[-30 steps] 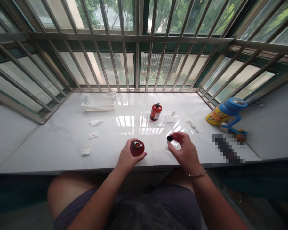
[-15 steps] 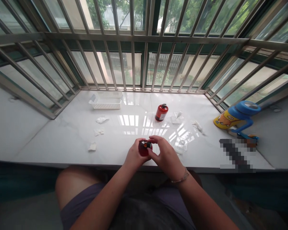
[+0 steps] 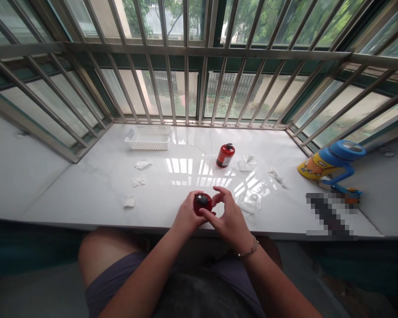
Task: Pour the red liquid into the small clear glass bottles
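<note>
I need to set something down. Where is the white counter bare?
Bare: the white counter left of the white scraps; also the patch between the white basket and red canister. Crowded: front centre, with left hand, right hand and dark red bottle; and the right side, with clear plastic pieces, a crumpled tissue and the blue-topped jug.

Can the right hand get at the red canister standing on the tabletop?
Likely yes: the right hand seems to grip nothing, and I see nothing standing between it and the red canister.
</note>
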Motion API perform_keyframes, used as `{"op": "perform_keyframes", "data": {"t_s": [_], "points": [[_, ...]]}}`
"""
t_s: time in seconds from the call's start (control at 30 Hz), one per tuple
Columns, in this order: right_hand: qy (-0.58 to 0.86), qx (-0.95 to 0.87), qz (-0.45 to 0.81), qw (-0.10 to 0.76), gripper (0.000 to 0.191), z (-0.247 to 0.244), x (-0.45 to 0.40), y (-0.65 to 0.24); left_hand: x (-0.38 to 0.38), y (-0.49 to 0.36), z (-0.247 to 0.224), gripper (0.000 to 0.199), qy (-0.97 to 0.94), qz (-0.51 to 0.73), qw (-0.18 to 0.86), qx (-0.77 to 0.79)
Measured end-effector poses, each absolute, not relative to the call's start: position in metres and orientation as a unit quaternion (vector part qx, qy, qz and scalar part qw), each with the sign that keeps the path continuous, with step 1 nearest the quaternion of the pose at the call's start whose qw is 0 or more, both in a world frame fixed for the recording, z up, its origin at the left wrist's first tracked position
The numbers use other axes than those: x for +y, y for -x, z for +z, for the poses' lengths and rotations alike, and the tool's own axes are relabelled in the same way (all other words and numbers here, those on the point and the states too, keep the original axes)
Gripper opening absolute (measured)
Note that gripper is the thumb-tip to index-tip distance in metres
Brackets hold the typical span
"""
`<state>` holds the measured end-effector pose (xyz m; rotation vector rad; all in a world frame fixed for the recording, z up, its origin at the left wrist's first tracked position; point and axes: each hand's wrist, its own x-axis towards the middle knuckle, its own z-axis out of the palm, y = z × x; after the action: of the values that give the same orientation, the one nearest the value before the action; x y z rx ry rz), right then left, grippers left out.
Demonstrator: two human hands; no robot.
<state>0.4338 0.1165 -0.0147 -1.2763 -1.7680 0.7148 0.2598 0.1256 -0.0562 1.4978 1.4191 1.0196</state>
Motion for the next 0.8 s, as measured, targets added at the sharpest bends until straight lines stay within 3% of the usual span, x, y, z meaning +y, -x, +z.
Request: {"op": "perform_keyframes", "data": {"t_s": [0.27,0.43,0.6,0.8], "points": [[0.436,-0.667,0.414,0.439,0.069,-0.021,0.105,-0.436,0.124,-0.258,-0.054,0.072,-0.602,0.405,0.403,0.558],[0.468,-0.638,0.395,0.467,0.053,-0.027,0.106,-0.435,0.125,-0.258,-0.055,0.07,-0.599,0.401,0.409,0.559],[0.434,-0.669,0.417,0.436,0.071,-0.021,0.103,-0.432,0.124,-0.258,-0.054,0.071,-0.604,0.404,0.403,0.556],[0.468,-0.676,0.375,0.428,0.062,-0.017,0.105,-0.423,0.125,-0.259,-0.056,0.069,-0.597,0.404,0.408,0.56]]}}
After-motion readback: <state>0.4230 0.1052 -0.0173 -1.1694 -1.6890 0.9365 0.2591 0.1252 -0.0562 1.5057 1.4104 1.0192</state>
